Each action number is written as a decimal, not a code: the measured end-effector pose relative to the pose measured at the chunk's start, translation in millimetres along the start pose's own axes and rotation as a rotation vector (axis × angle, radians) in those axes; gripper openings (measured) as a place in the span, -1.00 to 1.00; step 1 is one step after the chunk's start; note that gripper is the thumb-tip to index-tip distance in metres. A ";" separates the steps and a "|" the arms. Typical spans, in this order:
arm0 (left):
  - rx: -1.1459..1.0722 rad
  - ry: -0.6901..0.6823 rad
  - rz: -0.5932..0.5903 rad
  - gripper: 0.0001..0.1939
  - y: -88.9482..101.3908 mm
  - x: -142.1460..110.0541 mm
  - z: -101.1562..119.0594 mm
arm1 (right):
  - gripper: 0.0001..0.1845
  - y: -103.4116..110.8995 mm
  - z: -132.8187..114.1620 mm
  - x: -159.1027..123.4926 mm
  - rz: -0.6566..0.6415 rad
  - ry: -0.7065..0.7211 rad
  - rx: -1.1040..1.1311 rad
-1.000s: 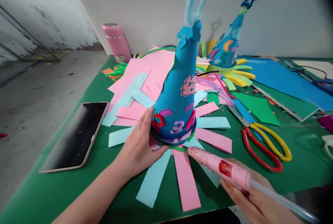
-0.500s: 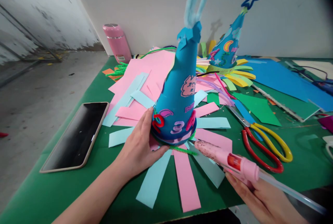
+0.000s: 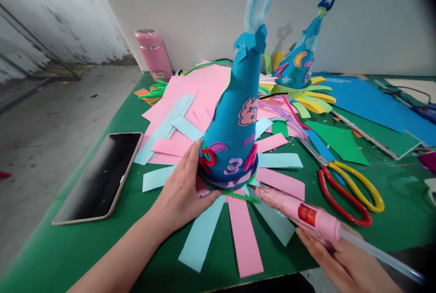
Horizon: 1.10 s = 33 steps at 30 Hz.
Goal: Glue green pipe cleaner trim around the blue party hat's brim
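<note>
Pink glue gun (image 3: 289, 206), gripped in right hand (image 3: 349, 256), slanting toward base of upright blue cone (image 3: 236, 111); left hand (image 3: 184, 191) cupped against cone's lower left

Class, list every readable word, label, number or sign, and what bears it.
"2": red fuzzy numeral, tall blue paper cone.
"3": lilac fuzzy numeral, same cone.
Too small or blurred to read: pink cylindrical bottle's white label; the cone's purple rectangular sticker; any characters on the star-topped blue paper cone behind.
</note>
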<state>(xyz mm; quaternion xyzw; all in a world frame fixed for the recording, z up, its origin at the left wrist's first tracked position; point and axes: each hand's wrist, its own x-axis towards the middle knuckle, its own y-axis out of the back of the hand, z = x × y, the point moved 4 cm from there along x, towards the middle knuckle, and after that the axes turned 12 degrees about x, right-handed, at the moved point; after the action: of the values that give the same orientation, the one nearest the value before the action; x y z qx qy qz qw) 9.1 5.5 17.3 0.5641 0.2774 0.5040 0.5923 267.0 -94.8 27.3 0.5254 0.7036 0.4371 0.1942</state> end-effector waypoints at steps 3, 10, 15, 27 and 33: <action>-0.003 0.005 0.000 0.03 -0.4 -0.2 -0.3 | -0.68 1.1 -2.4 3.7 0.010 -0.025 0.068; -0.015 0.000 0.005 0.03 0.2 -2.0 -1.0 | -0.71 3.2 -4.6 5.1 0.019 0.002 0.016; -0.011 0.004 0.002 0.03 0.6 -1.4 -0.2 | -0.74 4.2 -3.5 5.0 0.039 -0.006 0.050; -0.005 -0.001 0.004 0.02 0.7 -0.4 -0.3 | -0.74 7.4 -7.6 8.0 0.056 -0.031 0.074; -0.006 -0.001 -0.003 0.02 1.1 -1.2 0.1 | -0.74 3.0 1.7 6.6 0.084 -0.116 0.165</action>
<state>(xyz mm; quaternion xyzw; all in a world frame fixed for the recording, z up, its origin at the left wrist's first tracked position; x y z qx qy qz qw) 8.5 4.2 18.1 0.5620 0.2765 0.5037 0.5950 267.6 -87.9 30.1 0.5931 0.7023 0.3543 0.1719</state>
